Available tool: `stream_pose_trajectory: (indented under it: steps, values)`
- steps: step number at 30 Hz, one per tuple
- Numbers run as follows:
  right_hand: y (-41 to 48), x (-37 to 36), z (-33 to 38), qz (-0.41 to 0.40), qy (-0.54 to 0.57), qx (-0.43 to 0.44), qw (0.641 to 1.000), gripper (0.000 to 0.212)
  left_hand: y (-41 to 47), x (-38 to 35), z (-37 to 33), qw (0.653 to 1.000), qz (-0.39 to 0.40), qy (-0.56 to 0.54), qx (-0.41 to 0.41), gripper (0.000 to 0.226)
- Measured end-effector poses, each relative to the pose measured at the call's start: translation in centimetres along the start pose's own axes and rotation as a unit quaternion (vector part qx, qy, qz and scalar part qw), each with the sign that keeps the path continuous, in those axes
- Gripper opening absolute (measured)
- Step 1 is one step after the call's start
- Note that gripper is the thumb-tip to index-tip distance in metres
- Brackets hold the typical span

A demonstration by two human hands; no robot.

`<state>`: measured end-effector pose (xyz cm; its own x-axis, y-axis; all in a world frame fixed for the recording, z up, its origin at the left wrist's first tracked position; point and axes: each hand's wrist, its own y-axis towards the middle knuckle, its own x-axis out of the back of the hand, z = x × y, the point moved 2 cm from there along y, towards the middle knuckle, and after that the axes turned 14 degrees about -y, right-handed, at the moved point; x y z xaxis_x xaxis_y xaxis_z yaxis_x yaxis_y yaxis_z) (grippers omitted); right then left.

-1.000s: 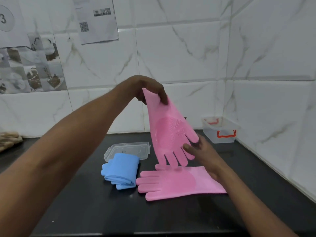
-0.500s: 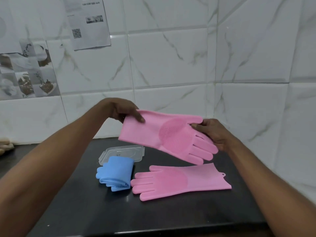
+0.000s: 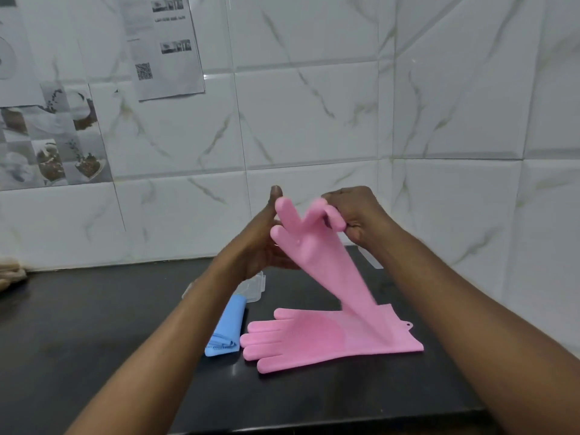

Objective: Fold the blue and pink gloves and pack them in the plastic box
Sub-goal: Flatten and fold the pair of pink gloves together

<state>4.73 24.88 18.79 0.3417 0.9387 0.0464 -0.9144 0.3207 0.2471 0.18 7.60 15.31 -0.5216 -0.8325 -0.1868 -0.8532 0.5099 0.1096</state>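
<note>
A pink glove (image 3: 323,255) hangs in the air, fingers up and cuff down. My right hand (image 3: 357,215) pinches its upper fingers. My left hand (image 3: 266,243) is against its left edge near the thumb, fingers partly hidden behind the glove. The hanging cuff reaches down to a second pink glove (image 3: 317,337), which lies flat on the black counter (image 3: 110,324) with its fingers pointing left. The folded blue gloves (image 3: 227,328) lie just left of it. Behind my left forearm shows part of the clear plastic lid (image 3: 254,288). The plastic box is hidden.
White marble-look tiles form the back wall and the right wall, meeting in a corner. Printed papers (image 3: 163,45) are stuck on the back wall at the left. A beige cloth (image 3: 11,273) lies at the counter's far left edge.
The held pink glove has been turned from roughly level to fingers up, cuff hanging down. My left hand moved from the cuff to the finger end. The view shifted, hiding the lid behind my arm.
</note>
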Motion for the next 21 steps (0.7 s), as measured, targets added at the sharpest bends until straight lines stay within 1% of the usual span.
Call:
stream_pose_trajectory:
  steps: [1, 2, 3, 4, 5, 6, 7, 8, 9, 10, 11, 14, 15, 16, 17, 18, 19, 20, 21]
  values:
    - [-0.2, -0.6, 0.1, -0.003, 0.001, 0.002, 1.0, 0.008, -0.5, -0.4, 0.4, 0.994, 0.062, -0.088, 0.021, 0.062]
    - [-0.1, -1.0, 0.0, -0.001, 0.005, 0.007, 1.0, 0.022, -0.8, -0.6, 0.7, 0.983, 0.118, -0.14, 0.023, 0.06]
    - [-0.5, -1.7, 0.0, 0.01, 0.008, 0.011, 1.0, 0.029, -1.0, -0.8, 0.9, 0.97, 0.162, -0.179, 0.024, 0.061]
    - [-0.8, -2.4, -0.1, 0.026, 0.022, 0.006, 0.999, 0.025, -0.9, -0.8, 1.2, 0.957, 0.196, -0.214, 0.031, 0.06]
    - [-1.1, -3.1, -0.2, 0.037, 0.04, -0.007, 0.998, 0.016, -0.8, -0.8, 1.3, 0.943, 0.216, -0.249, 0.034, 0.054]
    - [-1.3, -3.4, -0.2, 0.037, 0.043, -0.02, 0.998, 0.013, -0.5, -0.7, 1.3, 0.937, 0.216, -0.273, 0.031, 0.043]
    - [-1.1, -3.6, -0.2, 0.039, 0.034, -0.025, 0.998, 0.013, -0.1, -0.6, 1.3, 0.936, 0.2, -0.288, 0.035, 0.034]
    - [-1.0, -3.4, -0.1, 0.053, 0.016, -0.024, 0.998, 0.014, 0.4, -0.4, 1.3, 0.941, 0.172, -0.289, 0.041, 0.031]
    - [-1.0, -3.2, -0.2, 0.072, 0.004, -0.022, 0.997, 0.017, 0.8, -0.4, 1.3, 0.942, 0.152, -0.294, 0.053, 0.032]
    - [-1.1, -2.5, -0.2, 0.086, -0.011, -0.019, 0.996, 0.018, 1.1, -0.4, 1.4, 0.936, 0.148, -0.313, 0.07, 0.035]
    - [-0.9, -1.7, -0.3, 0.079, -0.029, -0.008, 0.996, 0.019, 1.4, -0.5, 1.5, 0.929, 0.146, -0.33, 0.081, 0.039]
    - [-0.2, 1.3, -1.7, -0.029, -0.071, 0.027, 0.997, 0.008, 1.9, -0.7, 1.4, 0.932, 0.133, -0.327, 0.084, 0.045]
    - [-0.1, 2.1, -2.8, -0.059, -0.078, 0.018, 0.995, 0.007, 1.9, -0.7, 1.4, 0.927, 0.141, -0.334, 0.09, 0.042]
    - [-0.1, 2.8, -4.1, -0.079, -0.088, -0.003, 0.993, 0.01, 1.9, -0.8, 1.3, 0.921, 0.148, -0.346, 0.099, 0.038]
    - [-0.3, 3.3, -5.8, -0.087, -0.095, -0.036, 0.991, 0.017, 1.9, -0.9, 1.2, 0.918, 0.158, -0.352, 0.098, 0.033]
    - [-0.6, 3.6, -7.7, -0.077, -0.087, -0.085, 0.99, 0.03, 1.8, -1.2, 0.8, 0.917, 0.169, -0.35, 0.086, 0.039]
    - [-1.2, 3.7, -9.5, -0.044, -0.062, -0.141, 0.987, 0.047, 1.8, -1.4, 0.4, 0.918, 0.185, -0.343, 0.069, 0.052]
    - [-1.8, 3.5, -11.2, 0.007, -0.018, -0.193, 0.981, 0.065, 1.6, -1.8, -0.1, 0.923, 0.201, -0.326, 0.045, 0.062]
    - [-2.3, 3.2, -12.7, 0.065, 0.04, -0.232, 0.97, 0.079, 1.6, -2.1, -0.4, 0.925, 0.209, -0.315, 0.026, 0.066]
